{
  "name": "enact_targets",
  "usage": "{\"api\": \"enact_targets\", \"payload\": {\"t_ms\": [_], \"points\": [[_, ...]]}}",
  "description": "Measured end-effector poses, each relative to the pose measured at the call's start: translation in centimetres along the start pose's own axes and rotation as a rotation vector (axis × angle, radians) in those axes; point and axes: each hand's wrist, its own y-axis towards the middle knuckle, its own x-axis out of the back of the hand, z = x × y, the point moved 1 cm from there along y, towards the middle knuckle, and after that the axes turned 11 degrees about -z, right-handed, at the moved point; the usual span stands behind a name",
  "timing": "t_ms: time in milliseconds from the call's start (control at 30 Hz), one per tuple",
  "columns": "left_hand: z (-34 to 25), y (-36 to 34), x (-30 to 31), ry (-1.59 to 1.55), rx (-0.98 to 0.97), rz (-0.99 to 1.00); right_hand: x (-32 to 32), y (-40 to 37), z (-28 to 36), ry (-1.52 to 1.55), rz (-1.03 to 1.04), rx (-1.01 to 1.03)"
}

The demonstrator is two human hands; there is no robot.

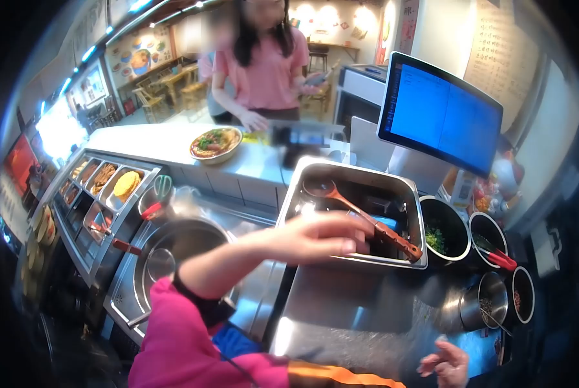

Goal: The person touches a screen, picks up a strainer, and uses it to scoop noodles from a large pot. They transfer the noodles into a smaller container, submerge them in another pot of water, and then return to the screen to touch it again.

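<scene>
My left hand point(325, 236) reaches across from the left in a pink sleeve, over the near edge of a rectangular steel container point(297, 187). Its fingers look stretched out and slightly bent, with nothing visible in them. Just beyond the fingertips lies a ladle point(398, 240) with a brown wooden handle, its bowl resting in the dark contents and its handle end over the near right corner. Low at the right, my right hand point(446, 366) is above the steel worktop point(347, 317), fingers loosely curled and apart, holding nothing I can see.
Black-walled pots point(444, 202) and a small steel pot point(473, 307) stand at the right, below a monitor point(441, 116). At the left are a large round pot point(221, 226) and food trays point(111, 187). Across the counter point(153, 139), a person in pink stands near a filled bowl point(216, 143).
</scene>
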Motion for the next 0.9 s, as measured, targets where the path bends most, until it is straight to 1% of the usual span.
{"api": "enact_targets", "payload": {"t_ms": [33, 100, 167, 200, 233, 300, 333, 367, 400, 433, 500, 533, 567, 633, 667, 700, 767, 833, 900], "points": [[-0.6, -1.4, -1.2, -0.059, 0.132, 0.102, -0.5, 0.1, -0.9, 0.051, 0.077, -0.072], [-0.8, -3.3, -3.7, -0.295, 0.232, 0.211, -2.2, 0.0, -2.1, 0.091, 0.166, -0.224], [-0.8, -4.4, -5.6, -0.354, 0.262, 0.356, -3.2, -0.3, -3.2, 0.115, 0.245, -0.341], [-0.6, -4.8, -6.5, -0.323, 0.228, 0.385, -3.5, -0.2, -3.5, 0.019, 0.265, -0.370], [-0.3, -5.0, -7.3, -0.291, 0.195, 0.414, -3.8, -0.4, -3.3, 0.007, 0.263, -0.370], [0.6, -5.2, -8.9, -0.353, 0.177, 0.391, -3.5, -0.7, -4.6, 0.024, 0.243, -0.312], [1.2, -5.3, -9.6, -0.456, 0.232, 0.395, -3.3, -0.9, -4.8, 0.016, 0.246, -0.312], [1.7, -5.3, -10.3, -0.557, 0.288, 0.401, -3.1, -1.0, -4.9, 0.018, 0.197, -0.310], [2.1, -5.3, -11.2, -0.551, 0.307, 0.439, -2.9, -1.1, -5.1, 0.021, 0.146, -0.305], [3.0, -5.5, -12.5, -0.584, 0.295, 0.460, -2.6, -1.2, -5.6, 0.018, 0.146, -0.303], [4.1, -5.4, -14.4, -0.579, 0.319, 0.506, -2.1, -1.4, -6.4, -0.106, 0.028, -0.165], [4.6, -5.4, -15.4, -0.582, 0.319, 0.510, -2.1, -1.6, -6.5, -0.099, -0.036, -0.163], [5.1, -5.5, -16.4, -0.644, 0.354, 0.503, -2.0, -1.7, -6.7, -0.098, -0.042, -0.164], [5.8, -5.3, -17.8, -0.707, 0.394, 0.507, -1.7, -2.2, -7.0, -0.271, -0.093, 0.005], [6.0, -5.2, -18.4, -0.733, 0.401, 0.506, -1.9, -2.4, -6.9, -0.306, -0.145, 0.091], [6.0, -5.1, -18.9, -0.760, 0.407, 0.505, -1.2, -2.4, -7.6, -0.303, -0.154, 0.084], [6.1, -4.8, -19.5, -0.748, 0.409, 0.507, -0.3, -2.1, -8.5, -0.262, -0.126, 0.153], [6.0, -4.5, -19.9, -0.726, 0.408, 0.508, 0.4, -2.2, -8.6, -0.233, -0.158, 0.159], [5.7, -4.2, -20.2, -0.709, 0.436, 0.516, 1.1, -2.2, -8.4, -0.279, -0.119, 0.192]]}}
